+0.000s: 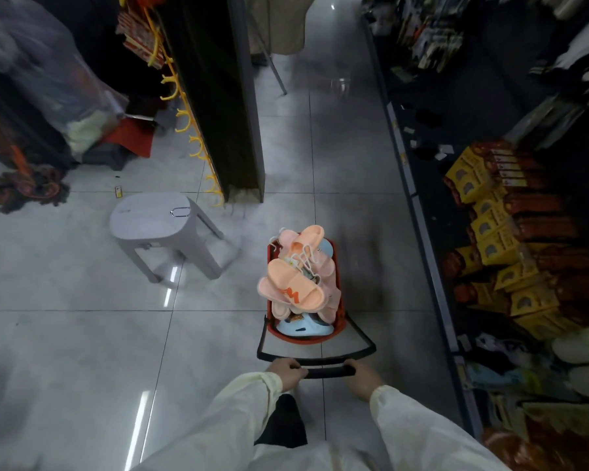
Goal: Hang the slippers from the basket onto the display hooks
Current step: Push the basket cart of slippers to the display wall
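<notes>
At the near middle of the aisle, both hands grip the black handle (327, 371) of the red basket (336, 266). The left hand (286, 372) has its fingers (295, 366) curled round the handle's left end, and the right hand (364, 380) wraps the right end. The basket lies just beyond the fingers, over the grey tiled floor (82, 334); whether it rests on the tiles I cannot tell. It is heaped above its rim with peach slippers (293, 287), the top one bearing orange lettering, with white plastic hangers among them. A pale blue slipper (303, 329) shows at the near end. The yellow display hooks (198, 147) run down the edge of a dark panel, far and left of the basket. A grey stool (153, 215) stands between them, to the left.
</notes>
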`<state>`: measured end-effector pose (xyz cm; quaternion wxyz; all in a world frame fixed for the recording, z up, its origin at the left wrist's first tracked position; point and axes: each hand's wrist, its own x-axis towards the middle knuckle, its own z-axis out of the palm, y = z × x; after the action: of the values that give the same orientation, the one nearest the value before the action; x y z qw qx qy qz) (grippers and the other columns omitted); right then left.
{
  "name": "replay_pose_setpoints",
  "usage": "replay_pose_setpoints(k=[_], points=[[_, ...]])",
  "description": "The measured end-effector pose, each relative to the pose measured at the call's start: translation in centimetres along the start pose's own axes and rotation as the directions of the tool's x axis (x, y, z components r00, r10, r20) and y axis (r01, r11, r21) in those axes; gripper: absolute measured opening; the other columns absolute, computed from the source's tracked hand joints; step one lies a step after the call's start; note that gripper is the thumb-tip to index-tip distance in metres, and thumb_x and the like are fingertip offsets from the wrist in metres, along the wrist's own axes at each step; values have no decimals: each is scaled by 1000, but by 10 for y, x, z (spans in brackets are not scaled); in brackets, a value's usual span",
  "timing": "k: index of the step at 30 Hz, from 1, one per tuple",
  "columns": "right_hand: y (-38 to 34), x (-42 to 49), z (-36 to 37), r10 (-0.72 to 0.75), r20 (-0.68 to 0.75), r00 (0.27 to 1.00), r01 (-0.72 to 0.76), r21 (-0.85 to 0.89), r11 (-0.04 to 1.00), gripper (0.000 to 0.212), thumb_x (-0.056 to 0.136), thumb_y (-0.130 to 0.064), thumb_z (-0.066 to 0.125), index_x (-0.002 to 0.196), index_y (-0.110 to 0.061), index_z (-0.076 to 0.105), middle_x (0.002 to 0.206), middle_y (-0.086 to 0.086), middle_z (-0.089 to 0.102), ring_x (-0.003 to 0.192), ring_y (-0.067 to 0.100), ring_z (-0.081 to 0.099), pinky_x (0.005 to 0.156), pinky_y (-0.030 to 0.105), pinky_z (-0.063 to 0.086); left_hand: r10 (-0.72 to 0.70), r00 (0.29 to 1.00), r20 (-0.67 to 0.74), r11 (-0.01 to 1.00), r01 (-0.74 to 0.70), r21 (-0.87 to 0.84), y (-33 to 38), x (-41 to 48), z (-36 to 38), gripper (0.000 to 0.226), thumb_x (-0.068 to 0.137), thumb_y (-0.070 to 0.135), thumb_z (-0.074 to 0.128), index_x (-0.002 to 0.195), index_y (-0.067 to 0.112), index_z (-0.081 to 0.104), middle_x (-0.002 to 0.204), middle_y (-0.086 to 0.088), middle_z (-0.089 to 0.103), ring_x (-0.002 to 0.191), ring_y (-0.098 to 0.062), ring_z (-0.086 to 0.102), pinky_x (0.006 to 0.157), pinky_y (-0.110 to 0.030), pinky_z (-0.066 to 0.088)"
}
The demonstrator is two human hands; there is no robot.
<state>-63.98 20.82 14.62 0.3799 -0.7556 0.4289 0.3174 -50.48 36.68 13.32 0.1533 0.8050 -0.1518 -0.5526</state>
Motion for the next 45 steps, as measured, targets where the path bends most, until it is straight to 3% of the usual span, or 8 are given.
replay_pose_setpoints(k=[19, 28, 32, 34, 36, 40, 43, 45], points=[[165, -111, 101, -49, -18, 999, 47, -58, 997, 33, 95, -13, 44, 126, -20, 54, 138, 8, 43, 119, 27, 55, 102, 31, 42, -59, 993, -105, 996, 51, -73, -55, -113, 211, 38, 94, 41, 61, 128, 23, 62, 133, -3, 57, 118, -18, 56, 101, -24, 41], [215, -151, 127, 153, -6, 988, -148, 225, 963, 22, 93, -11, 44, 112, -14, 54, 117, 8, 55, 101, 23, 55, 86, 29, 44, -41, 998, 53, 999, 42, -31, -57, -148, 262, 42, 95, 46, 57, 130, 23, 62, 132, 0, 60, 111, -13, 55, 89, -20, 39], [236, -158, 149, 283, -14, 959, -242, 479, 844, 30, 92, -13, 45, 119, -17, 58, 113, 9, 63, 102, 27, 63, 90, 38, 54, -24, 993, 114, 1000, 24, 5, -56, -159, 278, 42, 94, 47, 57, 127, 22, 64, 132, 0, 60, 118, -16, 56, 92, -20, 41], [240, -174, 156, 312, -14, 950, -238, 615, 752, 36, 93, -10, 46, 128, -19, 52, 112, 11, 63, 97, 26, 64, 77, 32, 53, -10, 989, 151, 1000, 6, 27, -54, -164, 287, 43, 93, 49, 57, 126, 22, 65, 130, 0, 61, 113, -15, 57, 89, -21, 42], [243, -193, 163, 343, -57, 938, -176, 773, 609, 50, 93, -3, 49, 133, -30, 38, 109, 11, 62, 95, 29, 66, 70, 30, 53, 7, 980, 200, 999, -18, 50, -52, -169, 297, 44, 93, 48, 57, 127, 22, 65, 130, 1, 60, 109, -13, 55, 88, -20, 41], [261, -208, 194, 445, -5, 896, -149, 939, 311, 96, 90, -4, 63, 156, -30, -1, 116, 19, 61, 98, 38, 67, 88, 50, 55, 25, 966, 258, 995, -50, 91, -56, -166, 326, 58, 77, 54, 58, 124, 22, 67, 122, -4, 67, 111, -22, 63, 87, -22, 45], [274, -230, 212, 431, 35, 902, -140, 967, 214, 64, 94, -8, 60, 148, -18, 28, 108, 17, 67, 91, 30, 68, 71, 35, 52, 37, 946, 323, 984, -90, 154, -51, -165, 351, 49, 86, 46, 59, 126, 19, 65, 120, -4, 67, 105, -23, 64, 77, -22, 45], [283, -242, 216, 426, 28, 904, -131, 968, 214, 39, 96, -10, 57, 133, -16, 45, 111, 13, 67, 98, 30, 67, 73, 34, 48, 65, 927, 368, 975, -137, 173, -40, -168, 365, 34, 96, 32, 55, 126, 18, 63, 113, -3, 65, 98, -20, 62, 68, -21, 43]])
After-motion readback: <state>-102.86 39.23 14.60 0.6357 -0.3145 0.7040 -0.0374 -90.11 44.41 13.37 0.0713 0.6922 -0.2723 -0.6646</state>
